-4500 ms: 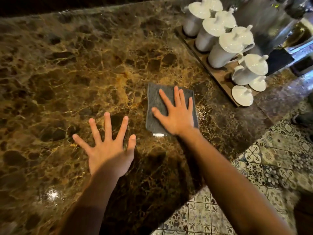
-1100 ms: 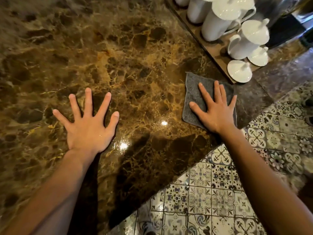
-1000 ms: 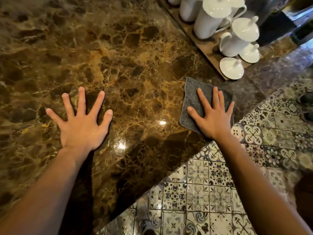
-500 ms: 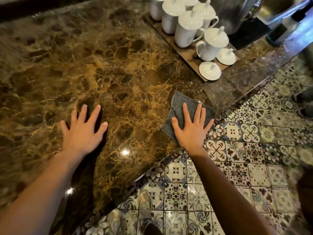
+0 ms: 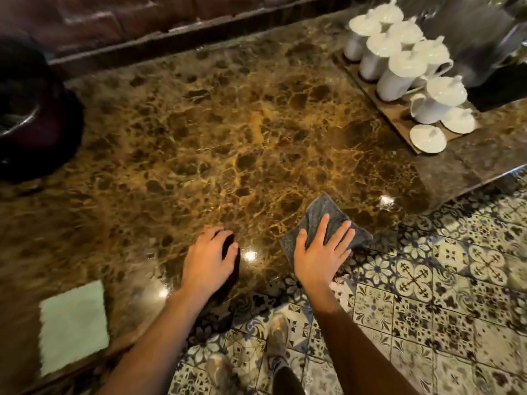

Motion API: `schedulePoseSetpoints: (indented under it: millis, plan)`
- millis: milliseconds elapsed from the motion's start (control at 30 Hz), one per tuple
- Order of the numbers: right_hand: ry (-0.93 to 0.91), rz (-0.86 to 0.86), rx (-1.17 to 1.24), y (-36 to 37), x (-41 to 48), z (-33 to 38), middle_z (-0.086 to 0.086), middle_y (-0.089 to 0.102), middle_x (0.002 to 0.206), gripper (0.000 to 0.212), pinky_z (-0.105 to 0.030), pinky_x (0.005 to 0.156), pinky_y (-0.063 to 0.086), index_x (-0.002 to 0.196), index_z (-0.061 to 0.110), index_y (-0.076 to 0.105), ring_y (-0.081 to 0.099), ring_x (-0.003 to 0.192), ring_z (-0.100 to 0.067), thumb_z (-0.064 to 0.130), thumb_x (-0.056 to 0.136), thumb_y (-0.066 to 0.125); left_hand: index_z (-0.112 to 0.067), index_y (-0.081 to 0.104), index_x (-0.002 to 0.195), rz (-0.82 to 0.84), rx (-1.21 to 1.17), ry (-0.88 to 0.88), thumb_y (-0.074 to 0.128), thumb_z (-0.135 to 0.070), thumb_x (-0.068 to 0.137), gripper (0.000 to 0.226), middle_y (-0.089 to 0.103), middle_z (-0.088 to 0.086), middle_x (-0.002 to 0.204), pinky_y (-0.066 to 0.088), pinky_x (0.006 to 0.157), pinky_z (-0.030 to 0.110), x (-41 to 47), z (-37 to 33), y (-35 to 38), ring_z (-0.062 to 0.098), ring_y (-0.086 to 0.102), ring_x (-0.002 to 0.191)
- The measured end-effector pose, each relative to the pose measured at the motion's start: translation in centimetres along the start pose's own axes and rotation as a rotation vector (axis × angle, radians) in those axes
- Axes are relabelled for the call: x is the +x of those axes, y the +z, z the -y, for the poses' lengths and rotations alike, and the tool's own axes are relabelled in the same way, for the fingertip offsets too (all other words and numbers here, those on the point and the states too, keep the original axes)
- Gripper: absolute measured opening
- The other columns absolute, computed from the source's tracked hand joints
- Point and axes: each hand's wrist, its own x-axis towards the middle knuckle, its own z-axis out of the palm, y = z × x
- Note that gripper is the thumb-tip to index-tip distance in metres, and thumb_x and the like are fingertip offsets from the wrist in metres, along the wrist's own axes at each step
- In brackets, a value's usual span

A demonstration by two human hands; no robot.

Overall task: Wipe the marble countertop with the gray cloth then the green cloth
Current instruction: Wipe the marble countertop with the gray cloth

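Note:
The brown marble countertop (image 5: 228, 132) fills most of the view. My right hand (image 5: 320, 252) presses flat on the gray cloth (image 5: 319, 216), which lies at the counter's front edge and partly hangs over it. My left hand (image 5: 206, 258) rests on the marble just left of it, fingers curled down and holding nothing. The green cloth (image 5: 72, 326) lies flat at the counter's near left corner, apart from both hands.
A wooden tray (image 5: 379, 109) with several white lidded pots (image 5: 399, 72) stands at the back right. A dark round vessel (image 5: 31, 115) sits at the far left. A brick wall runs along the back. Patterned floor tiles (image 5: 427, 280) and my shoes lie below the edge.
My right hand dragged the gray cloth back to the counter's front edge, where it now overhangs. My left hand's fingers curled in. The view pulled back and the green cloth came into sight.

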Motion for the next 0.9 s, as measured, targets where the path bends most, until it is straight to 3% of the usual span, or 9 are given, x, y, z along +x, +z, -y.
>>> schedulePoseSetpoints:
  millis: [133,267,400,467,567,700,767,833,900]
  plan:
    - [-0.024,0.004,0.046,2.0,-5.3,3.3,-0.031,0.011,0.166,0.07,-0.069,0.111,0.033,0.159,0.012,0.032,0.009,0.153,-0.049,0.05,0.102,0.042,-0.017,0.065,0.13,0.008,-0.164,-0.109,0.057,-0.034,0.1,0.035,0.065,0.003,0.125,0.049,0.088,0.031,-3.5,2.9,-0.8,0.022,0.063,0.107]
    - [-0.056,0.028,0.041,3.9,-11.0,6.6,-0.029,0.009,0.167,0.071,-0.068,0.11,0.033,0.161,0.014,0.029,0.006,0.153,-0.047,0.053,0.102,0.035,-0.02,0.069,0.122,0.037,-0.321,-0.255,0.059,-0.032,0.1,0.027,0.074,0.002,0.108,0.045,0.072,0.024,-6.4,6.2,-1.1,0.015,0.065,0.084]
    - [-0.056,0.071,0.04,5.8,-16.3,9.5,-0.027,0.01,0.167,0.072,-0.068,0.109,0.035,0.161,0.015,0.029,0.008,0.154,-0.046,0.054,0.101,0.035,-0.014,0.064,0.129,0.068,-0.502,-0.322,0.063,-0.025,0.097,0.034,0.069,0.006,0.125,0.052,0.082,0.028,-8.1,8.2,-1.2,0.019,0.066,0.104]
    - [-0.043,0.092,0.047,6.5,-18.7,11.0,-0.027,0.012,0.167,0.071,-0.069,0.107,0.036,0.16,0.014,0.03,0.009,0.153,-0.045,0.054,0.101,0.035,-0.009,0.06,0.134,0.095,-0.581,-0.363,0.065,-0.021,0.096,0.04,0.063,0.006,0.132,0.047,0.08,0.021,-8.8,8.7,-1.4,0.017,0.061,0.114]
    - [-0.037,0.108,0.037,7.5,-21.5,12.5,-0.025,0.004,0.169,0.07,-0.07,0.109,0.033,0.163,0.017,0.022,0.0,0.154,-0.039,0.055,0.105,0.034,-0.006,0.057,0.133,0.132,-0.717,-0.457,0.073,-0.016,0.091,0.046,0.069,0.006,0.122,0.046,0.082,0.017,-9.6,9.5,-1.3,0.013,0.061,0.113]
    - [-0.025,0.192,0.011,8.0,-24.3,13.9,-0.017,-0.023,0.166,0.072,-0.066,0.118,0.017,0.161,0.024,-0.004,-0.022,0.153,-0.033,0.054,0.103,0.027,-0.011,0.07,0.107,0.107,-0.7,-0.525,0.075,-0.015,0.089,0.019,0.069,0.002,0.092,0.048,0.081,0.026,-10.3,10.9,-2.0,0.018,0.065,0.095]
    - [-0.02,0.238,0.008,7.5,-25.0,14.7,-0.017,-0.028,0.164,0.073,-0.063,0.119,0.013,0.161,0.024,-0.006,-0.023,0.152,-0.036,0.05,0.105,0.034,-0.014,0.07,0.087,0.108,-0.64,-0.527,0.074,-0.017,0.089,0.006,0.068,0.001,0.081,0.049,0.076,0.027,-10.5,11.5,-2.2,0.016,0.064,0.083]
    - [-0.008,0.271,-0.015,7.2,-25.4,15.3,-0.023,-0.016,0.167,0.073,-0.063,0.118,0.017,0.164,0.023,0.006,-0.011,0.153,-0.043,0.048,0.105,0.042,-0.017,0.065,0.074,0.101,-0.631,-0.531,0.071,-0.018,0.089,0.016,0.067,0.001,0.074,0.046,0.067,0.03,-10.9,12.1,-2.3,0.017,0.061,0.075]
    - [-0.008,0.282,-0.083,6.5,-25.6,15.9,-0.029,0.007,0.166,0.074,-0.065,0.11,0.029,0.161,0.02,0.024,0.016,0.148,-0.052,0.05,0.1,0.054,-0.022,0.057,0.067,0.088,-0.601,-0.522,0.067,-0.019,0.089,0.025,0.06,-0.001,0.065,0.039,0.059,0.03,-11.4,12.7,-2.4,0.019,0.057,0.07]
